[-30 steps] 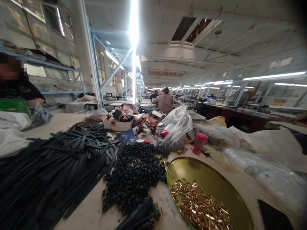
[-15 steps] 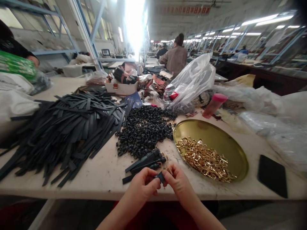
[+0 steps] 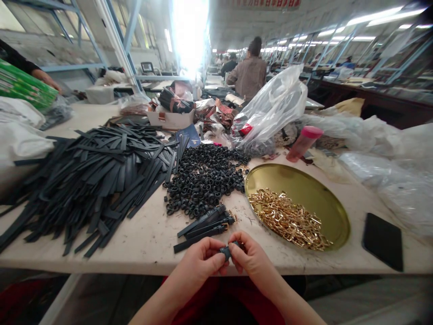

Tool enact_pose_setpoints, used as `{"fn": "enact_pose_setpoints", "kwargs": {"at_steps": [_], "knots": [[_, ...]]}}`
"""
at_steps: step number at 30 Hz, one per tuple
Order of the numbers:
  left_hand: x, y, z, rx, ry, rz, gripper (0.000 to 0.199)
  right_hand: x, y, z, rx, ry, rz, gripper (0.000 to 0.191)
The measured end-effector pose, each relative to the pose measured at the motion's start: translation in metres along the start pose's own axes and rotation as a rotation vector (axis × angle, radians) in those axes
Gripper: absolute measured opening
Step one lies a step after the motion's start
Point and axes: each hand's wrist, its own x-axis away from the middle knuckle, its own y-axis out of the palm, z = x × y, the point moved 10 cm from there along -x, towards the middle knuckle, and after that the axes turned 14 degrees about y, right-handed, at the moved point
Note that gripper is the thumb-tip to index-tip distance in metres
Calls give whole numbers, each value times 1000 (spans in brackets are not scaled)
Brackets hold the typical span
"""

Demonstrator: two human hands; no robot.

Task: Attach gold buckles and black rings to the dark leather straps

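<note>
Between my two hands, just above the table's front edge, is a short dark strap (image 3: 225,252). My left hand (image 3: 209,258) pinches it from the left, fingers closed. From the right, my right hand (image 3: 246,253) grips its other end between thumb and fingers, which cover much of that end. Just beyond my hands lie several finished-looking black straps with gold buckles (image 3: 207,225). Behind them spreads a heap of small black strap loops (image 3: 203,185). Gold buckles (image 3: 287,219) are piled on a round gold tray (image 3: 304,180) to the right.
A big pile of black straps (image 3: 111,171) covers the left side of the table. At right lie a dark phone-like slab (image 3: 383,241) and clear plastic sheeting (image 3: 389,180). A pink tumbler (image 3: 303,143) and a plastic bag (image 3: 270,117) stand behind the tray. A co-worker's hand (image 3: 47,80) is far left.
My right-hand fingers have closed further over the strap's buckle end, where gold showed before. The co-worker's hand at far left has moved with the green package. The view has tilted slightly down.
</note>
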Motion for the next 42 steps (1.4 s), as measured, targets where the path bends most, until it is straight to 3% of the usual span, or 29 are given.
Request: {"fn": "enact_pose_setpoints", "kwargs": {"at_steps": [3,6,15,18,22,26,32,37,42], "knots": [[0,0,-5,-10,-23,7,22,9,-4,-13,253,-168,119,13],[2,2,-7,-57,-35,-13,18,17,3,-16,349,-220,41,12],[9,19,-3,-106,-29,-97,23,29,14,-15,253,-187,-139,24],[13,20,1,-235,-19,-165,19,32,10,-14,229,-239,-93,28],[22,20,4,-466,-21,-265,28,41,5,-21,392,-359,30,24],[24,24,8,-540,28,-277,34,48,11,-24,432,-391,3,21],[31,34,18,-582,43,-359,34,52,15,-17,285,-310,-101,27],[24,17,32,-771,126,-283,34,44,14,-27,427,-391,24,26],[-11,-9,50,-1183,343,-121,31,9,17,-54,632,-526,204,23]]}}
